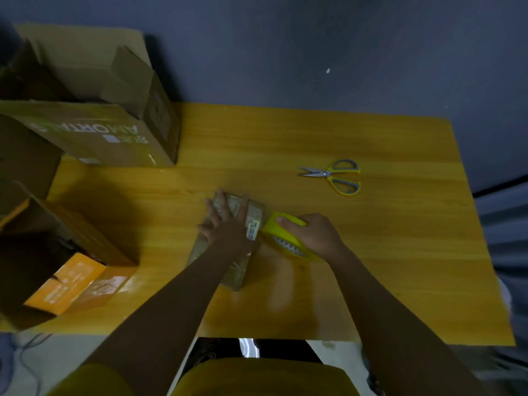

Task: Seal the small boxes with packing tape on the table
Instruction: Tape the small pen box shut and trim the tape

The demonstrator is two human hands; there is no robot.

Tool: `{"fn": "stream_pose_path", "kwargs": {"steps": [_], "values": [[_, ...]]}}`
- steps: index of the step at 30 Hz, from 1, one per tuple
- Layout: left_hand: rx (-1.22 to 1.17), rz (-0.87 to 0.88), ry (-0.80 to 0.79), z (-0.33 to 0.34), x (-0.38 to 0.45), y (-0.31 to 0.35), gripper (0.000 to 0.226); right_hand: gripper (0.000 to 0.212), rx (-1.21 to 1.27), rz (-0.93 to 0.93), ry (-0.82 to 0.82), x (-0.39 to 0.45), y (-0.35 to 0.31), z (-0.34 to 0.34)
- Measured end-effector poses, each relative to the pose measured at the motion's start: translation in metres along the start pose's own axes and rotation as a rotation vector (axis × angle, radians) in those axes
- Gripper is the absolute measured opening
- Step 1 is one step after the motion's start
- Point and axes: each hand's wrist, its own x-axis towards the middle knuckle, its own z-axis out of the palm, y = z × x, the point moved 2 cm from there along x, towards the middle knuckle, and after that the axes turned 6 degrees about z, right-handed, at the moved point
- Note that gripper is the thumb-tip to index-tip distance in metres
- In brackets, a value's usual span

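Observation:
A small brown cardboard box (237, 271) lies flat on the yellow wooden table (371, 252), near the middle. My left hand (225, 221) presses down on its top with spread, straight fingers. A white label shows at the box's right edge. My right hand (313, 232) grips a yellow tape dispenser (283, 237) with a toothed blade, held against the right side of the box.
Yellow-handled scissors (334, 175) lie further back on the right. A large open cardboard carton (100, 132) stands at the back left. Nearer on the left sits another open box holding an orange box (67, 284). The table's front edge is near my body.

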Motion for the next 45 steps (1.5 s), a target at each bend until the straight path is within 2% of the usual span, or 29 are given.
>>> {"fn": "stream_pose_path", "kwargs": {"steps": [3,7,8,11,13,15,18,22,29,34,39,45], "values": [[0.002,0.035,0.049,-0.001,-0.004,-0.008,0.112,0.064,-0.020,-0.021,0.004,-0.001,-0.001,-0.002],[-0.097,0.078,0.100,-0.002,-0.007,-0.020,0.108,0.053,-0.057,-0.086,-0.027,-0.008,-0.008,-0.020],[-0.126,0.085,0.115,-0.004,-0.008,-0.020,0.107,0.058,-0.079,-0.120,-0.022,-0.011,-0.013,-0.026],[-0.229,0.073,0.178,-0.020,-0.013,-0.028,0.105,0.070,-0.278,-0.208,0.099,-0.015,-0.031,-0.041],[-0.240,0.077,0.245,-0.037,-0.017,-0.039,0.105,0.073,-0.514,-0.187,0.190,-0.016,-0.040,-0.055],[-0.250,0.112,0.284,-0.055,-0.021,-0.046,0.105,0.078,-0.614,-0.154,0.213,-0.020,-0.046,-0.068],[-0.350,0.150,0.326,-0.080,-0.030,-0.042,0.108,0.079,-0.500,-0.164,0.246,-0.026,-0.057,-0.084],[-0.390,0.229,0.390,-0.112,-0.041,-0.043,0.107,0.082,-0.507,-0.227,0.350,-0.029,-0.077,-0.099],[-0.485,0.300,0.478,-0.154,-0.057,-0.048,0.098,0.085,-0.439,-0.296,0.418,-0.042,-0.111,-0.114],[-0.559,0.326,0.501,-0.178,-0.068,-0.047,0.093,0.090,-0.374,-0.317,0.418,-0.048,-0.126,-0.118],[-0.655,0.362,0.563,-0.198,-0.082,-0.040,0.090,0.087,-0.264,-0.349,0.410,-0.051,-0.140,-0.116],[-0.714,0.457,0.564,-0.217,-0.097,-0.043,0.085,0.083,-0.273,-0.366,0.446,-0.064,-0.156,-0.129]]}}
